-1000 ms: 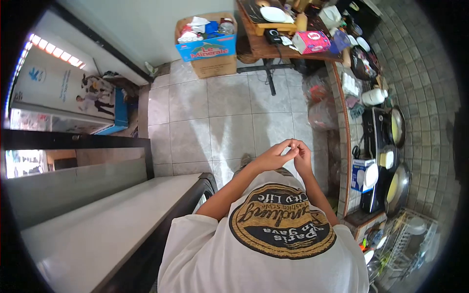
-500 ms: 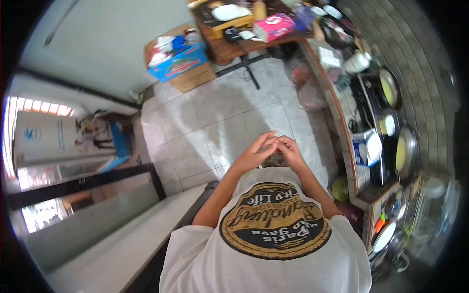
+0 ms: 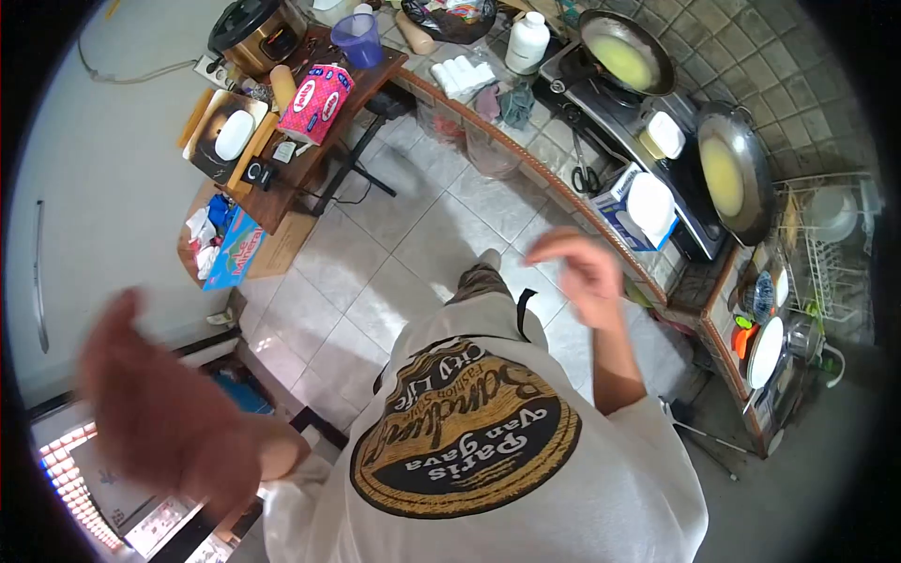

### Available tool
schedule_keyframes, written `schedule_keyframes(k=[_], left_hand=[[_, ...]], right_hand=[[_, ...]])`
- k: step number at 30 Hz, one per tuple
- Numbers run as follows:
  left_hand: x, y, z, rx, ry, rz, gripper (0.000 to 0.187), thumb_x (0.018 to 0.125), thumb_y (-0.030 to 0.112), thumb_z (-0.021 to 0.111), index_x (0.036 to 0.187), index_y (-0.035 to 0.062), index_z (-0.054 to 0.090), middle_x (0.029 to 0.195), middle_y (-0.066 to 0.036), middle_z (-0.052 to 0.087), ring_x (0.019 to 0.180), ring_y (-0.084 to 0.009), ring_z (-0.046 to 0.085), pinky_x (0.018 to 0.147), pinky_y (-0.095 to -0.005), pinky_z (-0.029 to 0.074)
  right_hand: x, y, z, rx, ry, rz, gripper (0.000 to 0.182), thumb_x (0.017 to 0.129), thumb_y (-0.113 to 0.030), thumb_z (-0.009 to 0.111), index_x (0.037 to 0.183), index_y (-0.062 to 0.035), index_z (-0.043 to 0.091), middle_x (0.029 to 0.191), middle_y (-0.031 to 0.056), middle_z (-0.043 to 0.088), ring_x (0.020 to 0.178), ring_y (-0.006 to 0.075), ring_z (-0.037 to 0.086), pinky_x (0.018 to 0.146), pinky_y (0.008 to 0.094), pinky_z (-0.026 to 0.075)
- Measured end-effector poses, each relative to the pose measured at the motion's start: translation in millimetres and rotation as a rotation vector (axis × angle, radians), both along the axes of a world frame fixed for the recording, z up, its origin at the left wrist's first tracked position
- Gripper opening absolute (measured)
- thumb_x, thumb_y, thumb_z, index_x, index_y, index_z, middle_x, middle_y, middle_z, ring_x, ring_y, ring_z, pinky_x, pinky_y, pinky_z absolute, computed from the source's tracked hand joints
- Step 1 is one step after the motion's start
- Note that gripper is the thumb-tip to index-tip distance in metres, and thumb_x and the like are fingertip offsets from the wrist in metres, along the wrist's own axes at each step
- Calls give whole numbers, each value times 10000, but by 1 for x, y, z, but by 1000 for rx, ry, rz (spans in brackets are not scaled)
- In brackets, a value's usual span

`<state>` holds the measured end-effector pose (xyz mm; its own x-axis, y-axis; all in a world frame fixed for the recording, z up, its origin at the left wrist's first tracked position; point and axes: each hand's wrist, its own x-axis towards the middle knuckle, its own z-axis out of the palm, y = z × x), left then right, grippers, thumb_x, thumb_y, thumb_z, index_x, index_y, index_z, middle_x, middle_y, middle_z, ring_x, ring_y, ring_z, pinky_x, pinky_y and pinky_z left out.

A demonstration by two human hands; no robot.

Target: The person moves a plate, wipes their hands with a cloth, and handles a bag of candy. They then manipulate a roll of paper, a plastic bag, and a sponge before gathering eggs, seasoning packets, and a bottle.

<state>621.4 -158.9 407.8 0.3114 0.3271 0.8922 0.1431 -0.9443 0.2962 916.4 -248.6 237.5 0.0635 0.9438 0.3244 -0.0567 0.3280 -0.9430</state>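
My left hand (image 3: 160, 413) is raised close to the camera at the lower left, smeared by motion, so its fingers cannot be made out. My right hand (image 3: 587, 277) hangs over the floor beside the tiled counter, its fingers bent and apart, with nothing in them. Nearest to it on the counter is a blue and white box (image 3: 633, 211) with a white lid on top. Black scissors (image 3: 585, 178) lie just beyond that box.
A stove (image 3: 699, 202) holds two pans (image 3: 624, 61) with yellowish contents. A wooden table (image 3: 352, 89) carries a pink tissue pack (image 3: 317, 105) and a rice cooker (image 3: 258, 36). A dish rack (image 3: 835, 253) and white plate (image 3: 765, 352) are at the right.
My hands, together in front of me before, have parted. The left has swung up to the left and the right has moved toward the counter. The view has turned, with the counter and stove closer.
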Motion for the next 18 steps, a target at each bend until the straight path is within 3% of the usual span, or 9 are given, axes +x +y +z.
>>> schedule_keyframes(k=[3, 5, 7, 9, 12, 13, 14, 16, 18], left_hand=[[-27, 18, 14, -8, 43, 12, 425, 740, 271, 541, 1091, 37, 491, 1053, -133, 550, 935, -366, 525, 851, -421, 395], [-28, 38, 23, -15, 67, -2, 418, 743, 271, 538, 1086, 35, 492, 1047, -133, 549, 928, -362, 525, 848, -420, 396], [-25, 63, 30, -29, 88, -40, 412, 747, 270, 534, 1081, 33, 492, 1040, -133, 548, 921, -359, 524, 844, -419, 398], [18, 85, 26, -46, 104, -104, 405, 751, 269, 531, 1076, 31, 493, 1033, -134, 548, 914, -356, 524, 841, -418, 399], [63, 109, 21, -37, 91, -210, 396, 756, 269, 526, 1068, 28, 494, 1023, -134, 547, 904, -350, 523, 835, -417, 402], [91, 112, 16, -27, 83, -248, 393, 758, 268, 524, 1066, 27, 494, 1020, -135, 547, 900, -349, 523, 834, -416, 402], [115, 117, 10, 5, 55, -283, 389, 760, 268, 523, 1063, 26, 495, 1016, -135, 547, 897, -347, 523, 832, -416, 403], [123, 133, 12, 53, 5, -354, 383, 763, 268, 520, 1058, 23, 495, 1010, -135, 546, 890, -344, 523, 828, -415, 405], [149, 145, 5, 56, -30, -431, 378, 767, 267, 516, 1053, 21, 496, 1003, -136, 546, 883, -340, 523, 825, -414, 406]], right_hand=[[53, -7, 50, 305, 1, -132, 643, 809, -568, 398, 964, 43, 523, 896, 195, 536, 825, 299, 550, 737, 399, 444], [96, -18, 82, 523, -171, -46, 697, 793, -639, 329, 1137, -51, 479, 996, 191, 542, 849, 305, 560, 714, 401, 471], [101, -42, 106, 726, 246, -258, 538, 732, -579, 537, 1089, -178, 553, 1082, 47, 537, 966, 168, 527, 868, 312, 402], [114, -53, 140, 828, 203, -69, 494, 789, -493, 509, 1094, -106, 544, 1051, 98, 549, 999, 188, 514, 883, 330, 398], [108, -59, 135, 849, 185, -227, 489, 793, -491, 501, 1099, -110, 536, 1051, 90, 548, 998, 186, 513, 879, 327, 397], [139, -151, 128, 866, 174, -288, 487, 795, -490, 498, 1102, -113, 532, 1050, 87, 547, 998, 185, 513, 877, 326, 397], [101, -56, 134, 905, 148, -336, 485, 797, -489, 494, 1104, -115, 528, 1050, 83, 547, 998, 184, 513, 875, 324, 397], [118, -190, 122, 969, 100, -435, 480, 801, -487, 486, 1109, -120, 520, 1049, 76, 545, 998, 182, 513, 871, 321, 396], [92, -120, 128, 990, 60, -551, 476, 805, -485, 479, 1114, -124, 512, 1049, 69, 544, 997, 180, 512, 866, 318, 395]])
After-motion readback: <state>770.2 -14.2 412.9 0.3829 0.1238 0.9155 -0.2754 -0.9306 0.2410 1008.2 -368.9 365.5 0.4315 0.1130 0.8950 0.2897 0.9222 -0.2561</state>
